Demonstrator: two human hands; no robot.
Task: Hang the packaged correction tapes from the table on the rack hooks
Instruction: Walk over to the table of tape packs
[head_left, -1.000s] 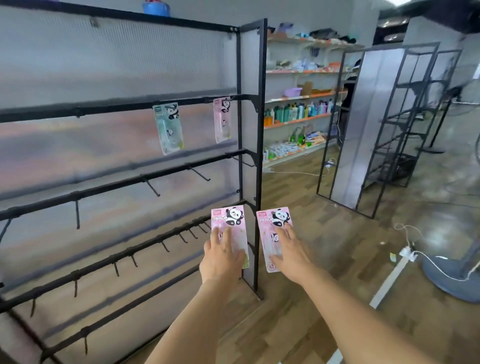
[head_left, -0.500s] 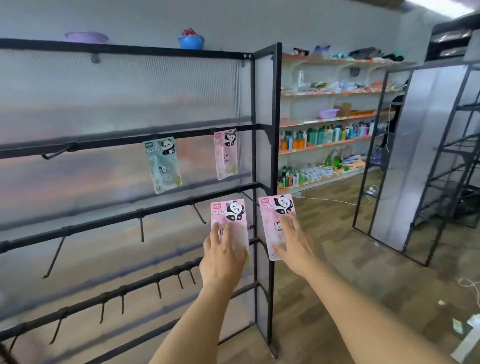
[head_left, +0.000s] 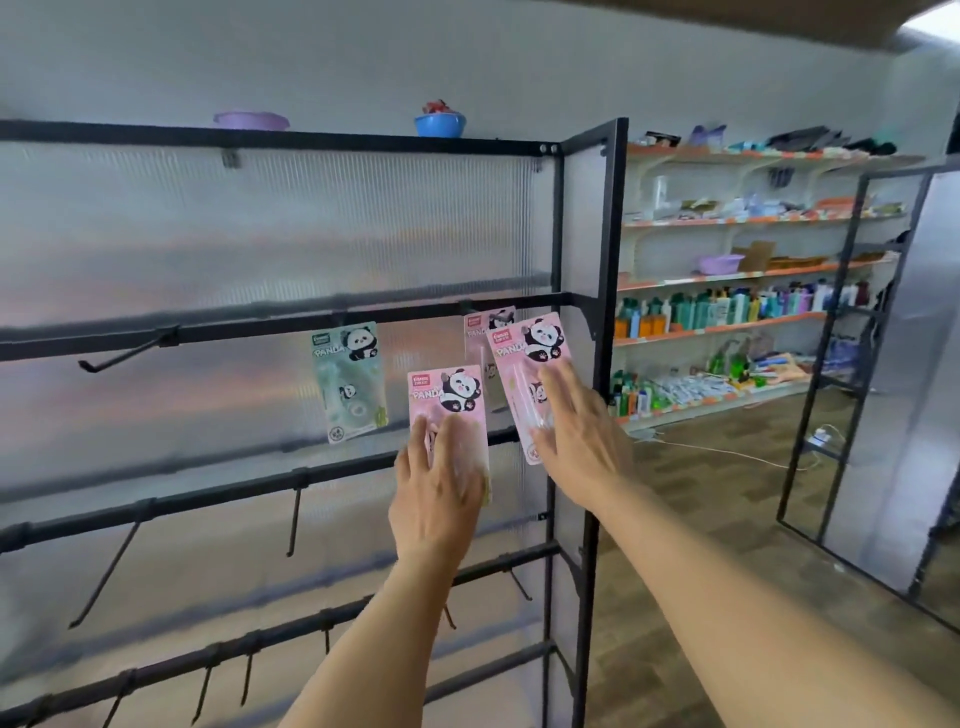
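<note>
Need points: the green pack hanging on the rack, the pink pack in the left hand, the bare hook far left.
green pack (head_left: 349, 382), head view, middle of card
pink pack in the left hand (head_left: 445, 392), head view, panda print
bare hook (head_left: 127, 352), head view, mid-shaft

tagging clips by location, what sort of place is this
Probably a small shop or a mock-up of one: a black display rack with hooks and hanging packaged correction tapes, and wall shelves stocked with bottles and other goods.

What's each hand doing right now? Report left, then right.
Left hand: holds a pink pack by its lower part.
Right hand: holds another pink pack, raised in front of the pack hanging on the rack.
</note>
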